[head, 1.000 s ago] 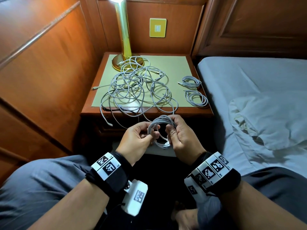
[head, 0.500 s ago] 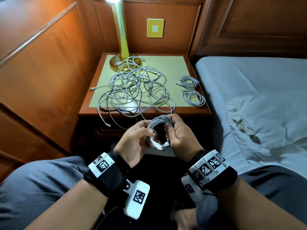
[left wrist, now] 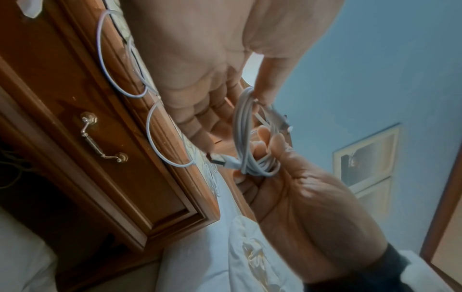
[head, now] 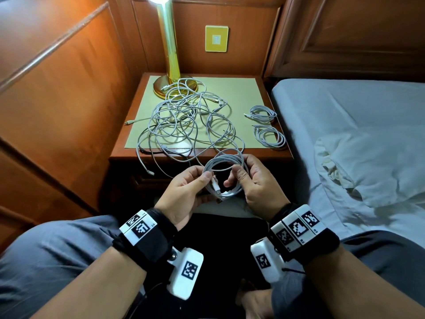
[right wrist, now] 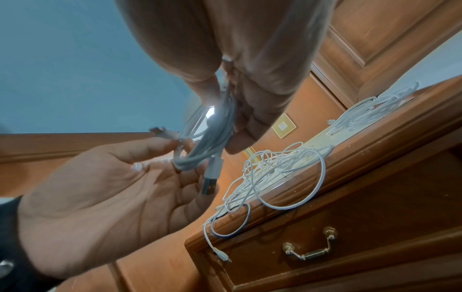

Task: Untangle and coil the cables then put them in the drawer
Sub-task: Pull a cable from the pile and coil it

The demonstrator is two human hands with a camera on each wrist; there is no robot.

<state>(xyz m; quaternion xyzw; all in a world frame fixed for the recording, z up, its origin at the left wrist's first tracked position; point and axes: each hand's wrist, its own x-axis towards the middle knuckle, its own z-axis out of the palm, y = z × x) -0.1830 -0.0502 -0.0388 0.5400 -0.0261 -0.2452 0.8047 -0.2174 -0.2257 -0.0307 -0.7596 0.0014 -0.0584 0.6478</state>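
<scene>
Coiled white charging cable [head: 226, 174] is gripped off the desk's front edge: left hand [head: 184, 194] fingers pinching its plug end, right hand [head: 257, 183] fingers curled round the loop. Tangled white cables [head: 188, 120] are spread mid-desk.

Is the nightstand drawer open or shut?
Shut. The drawer front sits flush in the nightstand frame, handle untouched; both hands are on the coiled cable.

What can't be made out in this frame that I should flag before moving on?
- Drawer: shut in both wrist views, so its inside is hidden; in the head view the hands cover it.
- Tangled cables: strands overlap too much to count.
- Coil held by left hand and right hand: whether its end is tucked in is hidden by fingers and blur.
</scene>
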